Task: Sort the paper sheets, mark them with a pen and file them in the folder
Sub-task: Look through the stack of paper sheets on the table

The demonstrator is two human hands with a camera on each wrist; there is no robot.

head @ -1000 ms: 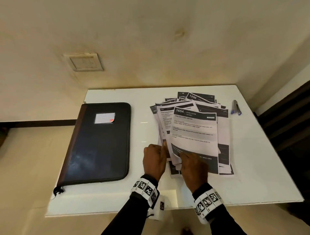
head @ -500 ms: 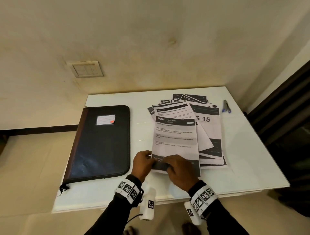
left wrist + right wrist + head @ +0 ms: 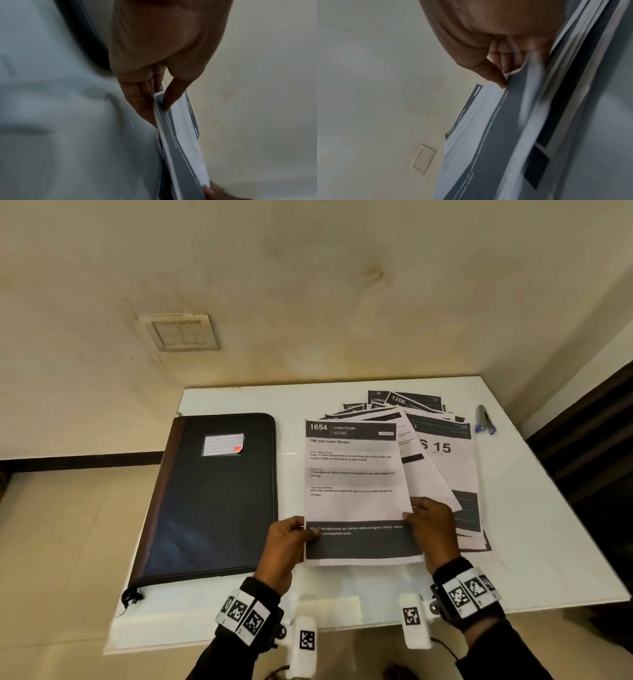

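I hold a printed sheet headed "1654 LIVING ROOM" (image 3: 352, 484) lifted off the table by its lower edges. My left hand (image 3: 291, 537) pinches its lower left edge, thumb on top (image 3: 169, 98), fingers beneath. My right hand (image 3: 430, 525) pinches the lower right edge (image 3: 498, 75). The same sheet (image 3: 181, 135) (image 3: 481, 132) appears edge-on in both wrist views. A fanned pile of paper sheets (image 3: 445, 460) lies behind and to the right. A dark zipped folder (image 3: 212, 494) lies shut to the left. A blue pen (image 3: 485, 421) rests at the far right of the table.
The white table (image 3: 548, 559) stands against a beige wall with a switch plate (image 3: 183, 332). A dark doorway or furniture edge (image 3: 589, 446) runs along the right. Bare tabletop shows between the folder and the sheets and in front of my hands.
Both hands slid apart from the sheet's bottom middle to its lower corners, and the 1654 sheet came off the pile, straightened and moved left toward me.
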